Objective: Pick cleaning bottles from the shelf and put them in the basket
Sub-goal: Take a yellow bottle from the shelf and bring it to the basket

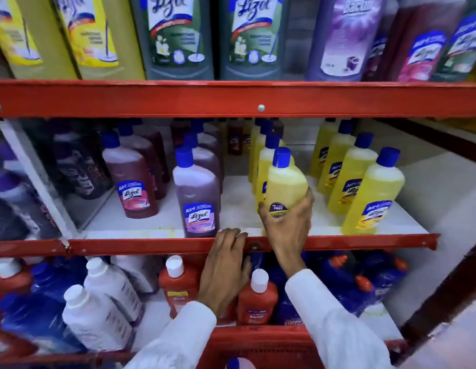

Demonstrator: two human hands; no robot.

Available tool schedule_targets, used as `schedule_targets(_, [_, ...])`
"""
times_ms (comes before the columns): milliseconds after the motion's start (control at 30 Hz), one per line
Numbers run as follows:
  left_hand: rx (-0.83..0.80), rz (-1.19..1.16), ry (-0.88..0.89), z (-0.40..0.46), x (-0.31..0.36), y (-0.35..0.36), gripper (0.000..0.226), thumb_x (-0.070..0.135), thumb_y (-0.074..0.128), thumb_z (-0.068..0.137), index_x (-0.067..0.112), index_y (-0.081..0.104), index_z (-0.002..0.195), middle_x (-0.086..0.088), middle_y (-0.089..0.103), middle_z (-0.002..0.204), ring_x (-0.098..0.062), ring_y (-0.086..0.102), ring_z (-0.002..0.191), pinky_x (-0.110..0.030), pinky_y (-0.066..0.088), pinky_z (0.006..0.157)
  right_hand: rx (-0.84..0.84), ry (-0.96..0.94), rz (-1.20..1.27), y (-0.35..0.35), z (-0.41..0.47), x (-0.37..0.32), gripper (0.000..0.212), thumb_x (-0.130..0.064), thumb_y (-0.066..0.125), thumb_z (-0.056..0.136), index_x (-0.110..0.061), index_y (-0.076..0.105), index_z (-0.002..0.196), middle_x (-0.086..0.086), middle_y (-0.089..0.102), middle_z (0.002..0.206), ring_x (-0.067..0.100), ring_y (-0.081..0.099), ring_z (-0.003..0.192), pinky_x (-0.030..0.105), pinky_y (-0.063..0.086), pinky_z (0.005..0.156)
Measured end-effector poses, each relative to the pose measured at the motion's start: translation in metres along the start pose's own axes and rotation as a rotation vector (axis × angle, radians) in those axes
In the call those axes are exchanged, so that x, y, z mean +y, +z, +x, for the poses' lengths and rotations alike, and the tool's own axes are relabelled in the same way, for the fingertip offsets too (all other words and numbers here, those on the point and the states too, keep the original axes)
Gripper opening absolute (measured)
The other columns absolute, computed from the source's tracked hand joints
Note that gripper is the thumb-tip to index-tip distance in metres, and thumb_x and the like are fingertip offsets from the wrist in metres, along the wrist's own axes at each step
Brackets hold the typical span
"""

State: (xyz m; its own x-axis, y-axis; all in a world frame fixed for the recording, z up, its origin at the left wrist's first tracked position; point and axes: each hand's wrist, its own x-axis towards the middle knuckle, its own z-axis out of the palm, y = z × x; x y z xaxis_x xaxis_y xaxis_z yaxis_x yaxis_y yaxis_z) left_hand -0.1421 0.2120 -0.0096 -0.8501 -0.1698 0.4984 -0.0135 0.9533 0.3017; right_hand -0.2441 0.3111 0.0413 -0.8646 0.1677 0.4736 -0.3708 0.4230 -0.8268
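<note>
Your left hand (226,265) is flat on the red shelf rail (151,246), fingers spread, gripping nothing, just right of the purple Lizol bottle (198,193). Your right hand (287,225) is wrapped round the bottom of a yellow bottle (286,185), tilted at the middle shelf's front edge. The red basket (258,347) sits below, between your sleeves.
</note>
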Motion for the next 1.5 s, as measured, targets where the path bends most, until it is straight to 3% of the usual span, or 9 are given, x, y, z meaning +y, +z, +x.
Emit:
schedule_targets(300, [-0.015,-0.01,-0.135,0.003,0.015,0.004,0.049,0.017,0.064,0.073,0.017,0.051,0.121,-0.007,0.059,0.11,-0.028,0.047,0.11,-0.033,0.031,0.106,-0.04,0.079,0.696,-0.045,0.033,-0.009,0.075,-0.025,0.074,0.056,0.001,0.048,0.122,0.004,0.062,0.093,0.004,0.063,0.074,0.017,0.05,0.062])
schedule_targets(500, [-0.005,-0.049,-0.152,0.003,0.017,0.004,0.05,0.014,0.066,0.07,0.016,0.055,0.119,-0.008,0.063,0.107,-0.03,0.05,0.105,-0.038,0.038,0.099,-1.05,0.276,1.663,-0.092,0.046,-0.014,0.094,-0.032,0.066,0.052,-0.003,0.037,0.137,0.01,0.052,0.1,0.027,0.054,0.072,0.038,0.039,0.07])
schedule_targets(633, [-0.004,-0.062,-0.164,0.003,0.019,0.002,0.053,0.01,0.067,0.069,0.015,0.056,0.12,-0.009,0.063,0.11,-0.03,0.05,0.107,-0.04,0.043,0.098,-1.291,0.217,1.764,-0.103,0.036,-0.019,0.097,-0.032,0.063,0.05,-0.001,0.037,0.138,0.009,0.045,0.099,0.025,0.052,0.071,0.038,0.032,0.067])
schedule_targets(733, [0.009,-0.07,-0.152,0.002,0.019,0.001,0.051,0.008,0.068,0.068,0.015,0.057,0.118,-0.009,0.065,0.108,-0.031,0.052,0.106,-0.034,0.038,0.095,-1.196,0.194,1.694,-0.114,0.027,-0.021,0.096,-0.026,0.073,0.046,0.0,0.041,0.133,0.013,0.049,0.097,0.028,0.05,0.071,0.041,0.034,0.07])
schedule_targets(900, [0.026,-0.074,-0.122,0.002,0.018,0.0,0.051,0.012,0.068,0.07,0.015,0.057,0.12,-0.011,0.065,0.11,-0.03,0.052,0.106,-0.038,0.042,0.095,-0.207,0.14,0.912,-0.12,0.006,-0.046,0.079,-0.028,0.078,0.04,-0.007,0.056,0.112,0.003,0.066,0.085,0.02,0.064,0.069,0.032,0.051,0.058])
schedule_targets(1000, [0.032,-0.073,-0.111,0.001,0.017,0.0,0.052,0.015,0.067,0.069,0.014,0.057,0.12,-0.011,0.066,0.111,-0.031,0.053,0.107,-0.043,0.044,0.1,0.071,0.095,0.578,-0.116,0.002,-0.049,0.082,-0.036,0.088,0.052,-0.024,0.045,0.121,0.001,0.066,0.111,0.019,0.065,0.095,0.015,0.052,0.072])
schedule_targets(1100, [0.004,-0.064,-0.109,0.001,0.013,0.0,0.059,0.019,0.07,0.066,0.014,0.056,0.124,-0.01,0.064,0.115,-0.032,0.053,0.112,-0.046,0.042,0.106,0.04,0.089,0.5,-0.118,0.003,-0.041,0.095,-0.042,0.095,0.058,-0.025,0.037,0.132,0.001,0.058,0.125,0.019,0.058,0.11,-0.003,0.041,0.074])
schedule_targets(1300, [-0.112,-0.228,-0.1,-0.005,0.03,-0.009,0.084,0.027,0.085,0.063,0.018,0.047,0.137,-0.008,0.049,0.145,-0.024,0.035,0.14,-0.03,0.025,0.116,-0.208,0.054,0.504,-0.134,-0.007,-0.015,0.105,-0.059,0.086,0.057,-0.026,0.032,0.141,-0.003,0.057,0.133,0.014,0.059,0.12,0.026,0.054,0.091])
schedule_targets(1500, [-0.317,-0.789,-0.074,-0.032,0.087,-0.007,0.065,0.025,0.089,0.066,0.032,0.056,0.122,0.015,0.07,0.117,-0.002,0.063,0.109,-0.022,0.05,0.092,-0.466,0.077,0.474,-0.149,-0.046,0.034,0.072,-0.024,0.083,0.077,-0.025,0.035,0.131,-0.01,0.057,0.125,-0.012,0.059,0.107,0.011,0.051,0.08])
